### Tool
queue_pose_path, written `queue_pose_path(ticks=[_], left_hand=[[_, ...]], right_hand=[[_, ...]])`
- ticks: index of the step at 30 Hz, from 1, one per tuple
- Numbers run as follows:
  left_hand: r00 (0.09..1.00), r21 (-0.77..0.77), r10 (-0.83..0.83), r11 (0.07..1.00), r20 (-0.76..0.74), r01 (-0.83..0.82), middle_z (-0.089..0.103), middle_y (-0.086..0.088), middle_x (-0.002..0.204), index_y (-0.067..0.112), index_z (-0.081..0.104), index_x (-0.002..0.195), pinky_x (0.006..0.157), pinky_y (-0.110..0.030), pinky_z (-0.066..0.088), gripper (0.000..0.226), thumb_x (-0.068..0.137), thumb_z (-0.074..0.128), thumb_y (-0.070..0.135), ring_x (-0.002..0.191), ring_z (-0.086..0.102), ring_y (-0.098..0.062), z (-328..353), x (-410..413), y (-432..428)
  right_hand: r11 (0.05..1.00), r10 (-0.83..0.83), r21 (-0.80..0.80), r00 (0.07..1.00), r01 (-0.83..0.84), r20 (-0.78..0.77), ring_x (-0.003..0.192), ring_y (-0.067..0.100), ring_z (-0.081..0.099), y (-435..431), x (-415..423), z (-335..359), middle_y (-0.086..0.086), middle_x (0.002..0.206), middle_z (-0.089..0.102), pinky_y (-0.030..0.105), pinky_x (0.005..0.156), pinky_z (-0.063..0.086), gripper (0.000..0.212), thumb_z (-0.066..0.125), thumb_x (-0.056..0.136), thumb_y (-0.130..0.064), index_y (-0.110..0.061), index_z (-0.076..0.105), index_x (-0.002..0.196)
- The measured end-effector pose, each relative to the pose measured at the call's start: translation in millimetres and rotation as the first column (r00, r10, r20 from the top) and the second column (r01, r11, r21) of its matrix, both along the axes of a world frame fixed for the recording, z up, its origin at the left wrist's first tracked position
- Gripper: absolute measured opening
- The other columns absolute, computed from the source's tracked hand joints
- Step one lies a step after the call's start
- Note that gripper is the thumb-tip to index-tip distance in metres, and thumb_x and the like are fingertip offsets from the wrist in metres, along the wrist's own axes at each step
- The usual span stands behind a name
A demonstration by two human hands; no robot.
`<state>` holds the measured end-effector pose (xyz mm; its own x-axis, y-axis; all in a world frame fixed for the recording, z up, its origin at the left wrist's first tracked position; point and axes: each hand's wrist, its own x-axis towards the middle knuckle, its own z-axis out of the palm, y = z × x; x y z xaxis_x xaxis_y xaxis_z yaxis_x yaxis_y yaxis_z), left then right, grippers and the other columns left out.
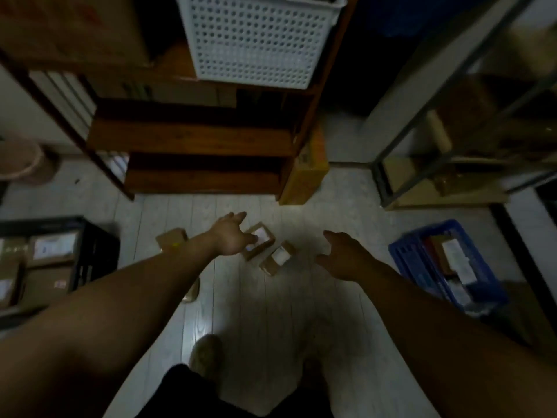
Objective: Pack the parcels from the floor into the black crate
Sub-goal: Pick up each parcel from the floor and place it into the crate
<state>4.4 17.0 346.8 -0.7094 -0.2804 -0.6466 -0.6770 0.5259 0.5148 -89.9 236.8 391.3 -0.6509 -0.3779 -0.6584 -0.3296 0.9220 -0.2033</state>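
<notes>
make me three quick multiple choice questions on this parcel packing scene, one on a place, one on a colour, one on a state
1. Where is the black crate?
A. left of the person
B. on the wooden shelf
C. right of the person

2. What colour is the basket on the right?
A. red
B. blue
C. green

3. What are the hands doing?
A. carrying one parcel together
B. resting on the shelf
C. reaching down, open, holding nothing

Answers:
1 A, it sits on the floor at the left edge, parcels inside.
2 B, its walls are blue.
3 C, the left hand hangs over a labelled parcel, and the right hand is spread.
</notes>
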Motion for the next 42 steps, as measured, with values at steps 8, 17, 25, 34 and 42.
queue_pose_path(ticks=[8,17,25,34,42], left_hand=[[0.889,-0.017,0.446,0.895,0.108,-0.447,0.013,-0.011,0.158,0.022,0.008,0.152,0.117,-0.043,0.020,0.084,0.088,0.059,0.040,0.145,0.016,-0.030,-101,-22,48],[0.759,0.040,0.592,0.781,0.271,-0.624,0.015,-0.010,0.158,0.021,0.012,0.152,0.114,-0.040,0.023,0.081,0.089,0.061,0.034,0.143,0.021,-0.030,-266,-64,75],[0.643,0.087,0.709,0.650,0.291,-0.755,0.027,-0.010,0.154,0.020,0.016,0.151,0.108,-0.036,0.031,0.076,0.090,0.060,0.028,0.137,0.034,-0.030,-459,-116,76],[0.377,0.316,0.820,0.255,0.431,-0.914,0.031,-0.014,0.149,0.022,0.022,0.145,0.096,-0.063,0.041,0.073,0.086,0.066,0.029,0.132,0.035,-0.041,-615,-138,106],[0.347,0.309,0.877,0.247,0.332,-0.919,0.049,-0.008,0.107,0.021,0.029,0.139,0.069,-0.038,0.050,0.058,0.090,0.058,0.014,0.084,0.056,-0.022,-591,-122,110]], right_hand=[[0.905,0.418,0.009,0.895,-0.424,0.153,0.136,0.027,0.036,-1,-108,-101,0.009,0.151,0.032,0.035,0.106,0.034,0.061,0.050,0.097,-0.036,-0.019,0.024,0.149],[0.908,0.402,0.027,0.889,-0.417,0.217,0.122,0.028,0.049,-12,-192,-288,0.013,0.140,0.044,0.030,0.086,0.040,0.053,0.049,0.097,-0.034,-0.014,0.034,0.143],[0.917,0.394,-0.015,0.897,-0.399,0.199,0.113,0.026,0.055,-34,-207,-501,0.010,0.132,0.053,0.030,0.085,0.046,0.046,0.055,0.093,-0.033,-0.019,0.044,0.136],[0.996,-0.091,0.011,0.980,0.090,0.176,0.146,0.034,0.007,-35,-206,-664,0.010,0.160,-0.005,0.046,0.115,0.022,0.088,0.059,0.092,-0.031,-0.026,-0.004,0.153],[0.964,-0.223,-0.073,0.927,0.256,0.302,0.128,0.035,0.043,-24,-172,-631,0.012,0.147,0.031,0.039,0.094,0.046,0.076,0.062,0.089,-0.019,-0.019,0.015,0.150]])
